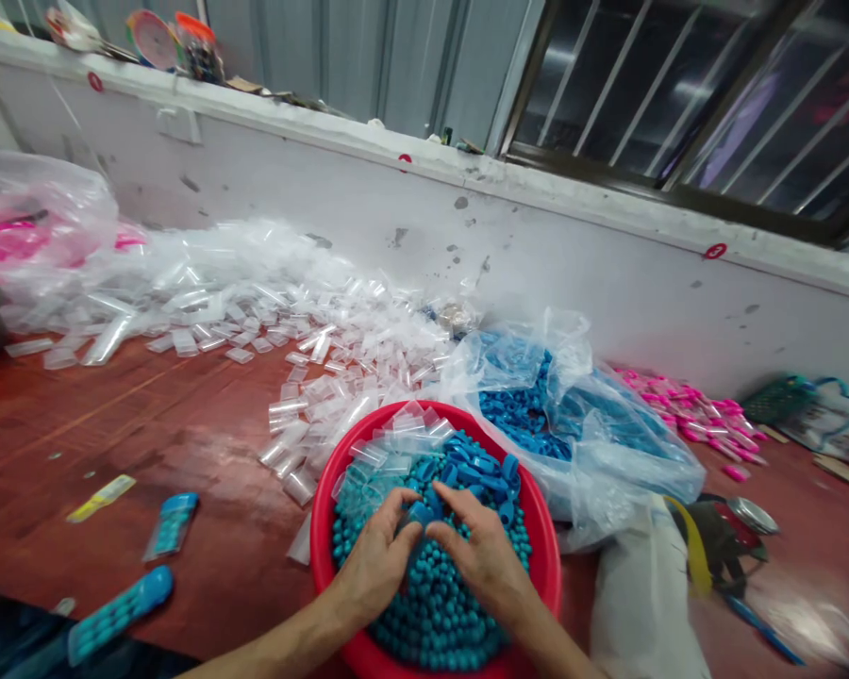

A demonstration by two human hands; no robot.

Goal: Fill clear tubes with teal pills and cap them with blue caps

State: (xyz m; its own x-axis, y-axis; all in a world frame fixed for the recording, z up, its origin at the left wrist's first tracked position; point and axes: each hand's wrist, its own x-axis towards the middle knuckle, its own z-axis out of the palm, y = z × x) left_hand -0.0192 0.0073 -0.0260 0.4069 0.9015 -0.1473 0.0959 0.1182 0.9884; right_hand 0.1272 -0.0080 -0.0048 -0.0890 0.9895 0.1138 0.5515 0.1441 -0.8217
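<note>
A red basin (550, 538) is full of round teal beads (439, 604), with blue plastic caps (475, 469) and clear plastic tubes (396, 441) lying on top of them. Over the beads, my left hand (376, 558) pinches a small blue cap (420, 514) between thumb and fingers. From the other side, my right hand (487, 556) closes its thumb and forefinger on the same piece. The fingers partly cover it, and whether a clear tube is joined to it is hard to see.
Clear tubes (255, 292) are heaped along the wall. Behind the basin, a clear bag (573, 481) holds blue caps. Pink pieces (693, 415) lie at right, near a white roll (643, 594). Bead-filled tubes with blue caps (172, 523) lie at left.
</note>
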